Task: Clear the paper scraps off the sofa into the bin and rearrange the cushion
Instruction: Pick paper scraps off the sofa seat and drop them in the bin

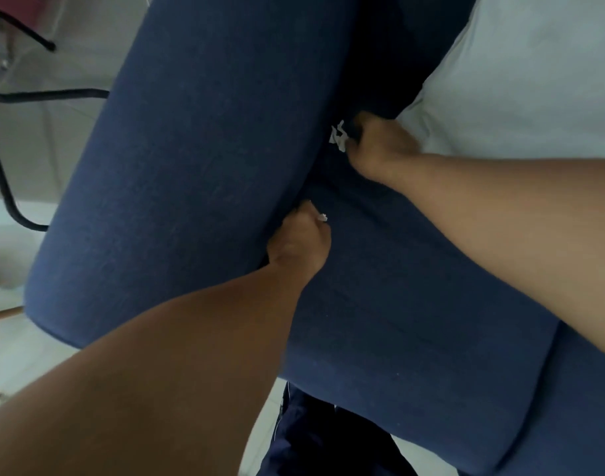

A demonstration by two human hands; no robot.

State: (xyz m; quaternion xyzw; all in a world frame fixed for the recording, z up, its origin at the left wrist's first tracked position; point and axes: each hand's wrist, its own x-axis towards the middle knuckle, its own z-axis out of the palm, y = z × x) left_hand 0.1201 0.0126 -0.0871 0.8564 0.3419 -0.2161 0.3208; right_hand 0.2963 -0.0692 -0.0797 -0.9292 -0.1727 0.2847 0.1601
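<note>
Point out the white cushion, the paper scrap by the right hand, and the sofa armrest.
white cushion (521,73): head view, middle of its face.
paper scrap (338,136): head view, centre of the crumpled piece.
sofa armrest (198,159): head view, its broad blue top.

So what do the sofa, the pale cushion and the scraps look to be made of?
Sofa: dark blue woven fabric, matte, faint weave showing. Cushion: pale cloth, soft and creased, probably cotton-like. Scraps: white paper, torn and crumpled at the edges; blur hides finer detail.

Both hands apparently pinch scraps (338,135) on sofa (198,132)
</note>
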